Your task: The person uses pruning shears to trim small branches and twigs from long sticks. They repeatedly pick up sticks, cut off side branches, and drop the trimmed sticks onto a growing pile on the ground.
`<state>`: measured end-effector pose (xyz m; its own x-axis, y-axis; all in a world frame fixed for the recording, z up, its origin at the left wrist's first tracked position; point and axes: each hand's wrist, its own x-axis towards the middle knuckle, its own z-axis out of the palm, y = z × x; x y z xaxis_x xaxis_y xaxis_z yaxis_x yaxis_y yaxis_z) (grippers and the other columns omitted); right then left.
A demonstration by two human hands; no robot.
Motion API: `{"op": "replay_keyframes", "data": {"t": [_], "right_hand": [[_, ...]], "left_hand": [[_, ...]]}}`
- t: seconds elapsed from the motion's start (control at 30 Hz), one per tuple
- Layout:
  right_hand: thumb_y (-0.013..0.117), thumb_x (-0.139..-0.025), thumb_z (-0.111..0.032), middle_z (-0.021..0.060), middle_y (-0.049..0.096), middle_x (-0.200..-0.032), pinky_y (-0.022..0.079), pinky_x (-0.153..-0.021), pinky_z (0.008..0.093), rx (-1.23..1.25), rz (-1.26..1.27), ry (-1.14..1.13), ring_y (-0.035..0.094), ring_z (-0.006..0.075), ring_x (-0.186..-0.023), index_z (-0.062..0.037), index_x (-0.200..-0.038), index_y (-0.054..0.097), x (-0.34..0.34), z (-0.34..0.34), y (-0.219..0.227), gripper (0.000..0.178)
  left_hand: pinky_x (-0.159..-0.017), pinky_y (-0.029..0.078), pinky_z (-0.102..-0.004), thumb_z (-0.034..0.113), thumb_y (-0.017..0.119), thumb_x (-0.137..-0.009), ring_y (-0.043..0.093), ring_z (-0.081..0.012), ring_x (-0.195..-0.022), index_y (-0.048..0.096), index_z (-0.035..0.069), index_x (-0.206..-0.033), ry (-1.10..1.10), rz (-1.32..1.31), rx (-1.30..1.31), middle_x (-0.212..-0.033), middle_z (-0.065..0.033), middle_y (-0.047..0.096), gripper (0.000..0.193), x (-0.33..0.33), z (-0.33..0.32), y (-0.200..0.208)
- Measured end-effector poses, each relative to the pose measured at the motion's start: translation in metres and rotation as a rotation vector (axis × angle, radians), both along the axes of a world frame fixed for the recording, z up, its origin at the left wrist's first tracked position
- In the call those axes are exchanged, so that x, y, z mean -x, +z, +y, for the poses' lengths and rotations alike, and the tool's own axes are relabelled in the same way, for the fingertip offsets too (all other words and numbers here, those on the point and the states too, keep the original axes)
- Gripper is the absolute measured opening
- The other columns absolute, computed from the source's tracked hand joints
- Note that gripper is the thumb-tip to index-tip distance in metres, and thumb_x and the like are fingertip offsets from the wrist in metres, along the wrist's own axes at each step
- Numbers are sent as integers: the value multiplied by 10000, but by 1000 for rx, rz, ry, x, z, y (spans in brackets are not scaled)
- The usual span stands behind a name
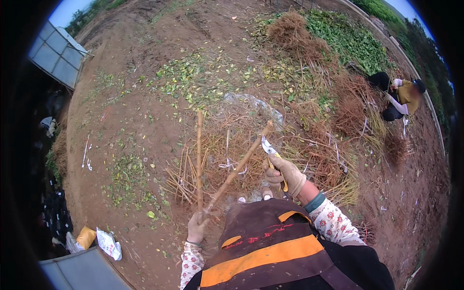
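Observation:
My left hand (197,227), in a pale glove, is closed around the lower end of a forked pair of bare brown sticks. One stick (199,159) points straight ahead, while the other stick (237,169) slants off to the right; whether they join inside my hand I cannot tell. My right hand (288,175), also gloved, grips pruning shears (268,149) by their yellow handles. The silver blades are just beside the slanting stick's pale far end. Beneath both hands lies a heap of thin twigs (222,140) with white ties among them.
Bundles of reddish twigs (348,111) and a pile of green leaves (348,38) spread to the right. Another person (406,96) sits at the far right. White and yellow sacks (108,244) lie at lower left, near grey metal panels (58,53). Fallen leaves (186,75) dot the soil.

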<state>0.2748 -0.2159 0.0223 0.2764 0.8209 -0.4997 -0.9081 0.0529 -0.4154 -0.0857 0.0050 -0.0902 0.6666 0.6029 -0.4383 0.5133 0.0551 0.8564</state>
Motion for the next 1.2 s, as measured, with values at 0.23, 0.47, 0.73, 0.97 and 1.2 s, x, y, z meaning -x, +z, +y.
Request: {"op": "replay_keyframes", "data": {"t": [0.23, 0.47, 0.73, 0.97, 1.2], "right_hand": [[509, -1068, -418, 39, 641, -881, 580, -760, 355, 293, -308, -80, 676, 198, -800, -46, -1227, 604, 20, 18, -6, 416], [506, -1077, -397, -41, 465, -645, 362, -490, 262, 119, -125, -159, 385, 72, -497, -89, -1025, 579, 5, 26, -10, 320], [571, -1018, -469, 59, 623, -857, 602, -714, 387, 461, -231, 52, 687, 209, -776, -38, -1209, 642, 52, 41, -9, 477], [475, -1084, -431, -14, 521, -718, 506, -551, 289, 136, 166, -80, 529, 111, -571, -51, -1106, 577, 41, 78, -51, 394], [487, -1083, -388, -25, 458, -684, 419, -530, 283, 246, 298, -42, 431, 96, -543, -62, -1042, 573, 45, 20, -103, 340]], "left_hand": [[-846, 517, -290, 123, 764, -870, 618, -103, -938, 635, -2, -1297, -95, 70, 227, -1066, -19, 691, 463, 30, 15, -40], [-816, 522, -305, 179, 765, -858, 633, -118, -907, 648, 12, -1282, -58, 63, 236, -1012, -13, 703, 470, 36, 2, -35], [-815, 519, -359, 92, 743, -826, 661, -225, -882, 670, 23, -1187, 26, 137, -225, -961, -99, 676, 375, 24, -16, -10], [-835, 487, -457, 112, 761, -802, 616, -376, -953, 690, 17, -1141, 5, 173, -562, -958, -175, 638, 359, 34, -28, -1], [-859, 487, -475, 179, 756, -840, 620, -406, -966, 689, 20, -1157, 248, 257, -519, -992, -193, 646, 361, 94, 24, -74]]}}
